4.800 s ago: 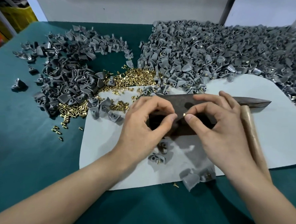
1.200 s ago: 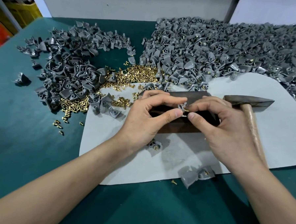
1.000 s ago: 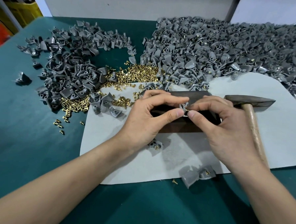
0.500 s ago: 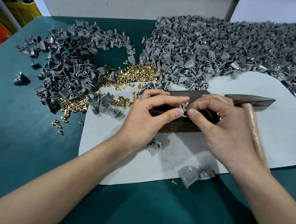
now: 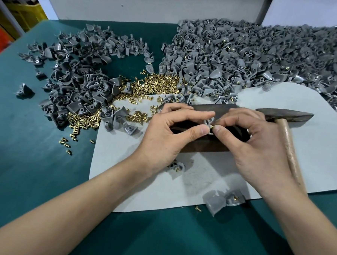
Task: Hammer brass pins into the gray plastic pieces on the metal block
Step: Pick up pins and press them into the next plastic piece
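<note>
Seating is happening over the metal block, mid-desk: the left hand is pinching a gray plastic piece while the right hand is pinching a brass pin at its hole. The pin should be standing straight before anyone is lifting the hammer lying just right.

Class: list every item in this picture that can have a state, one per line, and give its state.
left hand: pinches the gray plastic piece
right hand: pinches a brass pin against that piece
gray plastic piece: held at the metal block
brass pin: not yet hammered
metal block: lying on the mat, partly hidden by the hands
hammer: lying on the mat, not gripped
</note>
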Demonstrator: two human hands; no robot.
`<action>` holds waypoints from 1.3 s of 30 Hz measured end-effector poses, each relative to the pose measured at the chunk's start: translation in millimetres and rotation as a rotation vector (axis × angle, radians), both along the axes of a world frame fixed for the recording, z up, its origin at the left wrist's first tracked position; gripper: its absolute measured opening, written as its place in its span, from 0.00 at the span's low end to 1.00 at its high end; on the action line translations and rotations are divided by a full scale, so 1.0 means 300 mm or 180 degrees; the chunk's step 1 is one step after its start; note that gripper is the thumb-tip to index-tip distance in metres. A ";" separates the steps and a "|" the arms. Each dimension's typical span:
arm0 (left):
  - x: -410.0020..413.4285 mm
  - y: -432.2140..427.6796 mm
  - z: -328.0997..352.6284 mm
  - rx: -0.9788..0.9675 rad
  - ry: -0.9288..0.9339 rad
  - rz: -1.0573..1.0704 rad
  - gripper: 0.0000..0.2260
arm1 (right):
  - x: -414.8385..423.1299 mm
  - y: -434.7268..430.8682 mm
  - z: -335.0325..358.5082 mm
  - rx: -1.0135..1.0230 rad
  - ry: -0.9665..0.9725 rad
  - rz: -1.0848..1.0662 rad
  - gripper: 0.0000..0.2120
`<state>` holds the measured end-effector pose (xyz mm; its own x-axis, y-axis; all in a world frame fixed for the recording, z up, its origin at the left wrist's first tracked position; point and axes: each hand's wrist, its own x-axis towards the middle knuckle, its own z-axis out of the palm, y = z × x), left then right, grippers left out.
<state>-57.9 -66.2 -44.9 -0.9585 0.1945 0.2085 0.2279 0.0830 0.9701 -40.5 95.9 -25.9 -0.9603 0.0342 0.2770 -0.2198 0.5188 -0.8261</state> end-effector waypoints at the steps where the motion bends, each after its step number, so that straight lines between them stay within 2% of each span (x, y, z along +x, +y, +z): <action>1: 0.000 0.001 0.001 0.0002 0.0006 0.0006 0.11 | -0.001 0.000 0.001 -0.0007 -0.0006 0.0004 0.11; 16: -0.002 0.005 -0.002 0.0032 0.0088 0.0078 0.11 | -0.003 -0.001 0.006 0.0007 -0.0091 0.0006 0.08; 22: 0.000 0.005 -0.002 -0.0038 0.0175 0.0075 0.11 | -0.010 0.014 0.013 -0.0327 -0.0287 0.0098 0.09; 27: 0.001 0.002 -0.001 -0.0029 0.0118 0.0093 0.12 | -0.009 0.017 0.009 -0.0574 -0.0190 0.0050 0.11; 39: 0.002 0.003 -0.002 -0.0003 0.0017 0.0122 0.12 | -0.007 0.014 0.004 -0.0472 -0.0215 0.0046 0.10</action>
<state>-57.1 -65.4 -45.5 -0.9641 0.1580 0.2133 0.2296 0.0928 0.9689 -42.8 100.2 -24.7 -0.9772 0.0560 0.2048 -0.1677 0.3874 -0.9065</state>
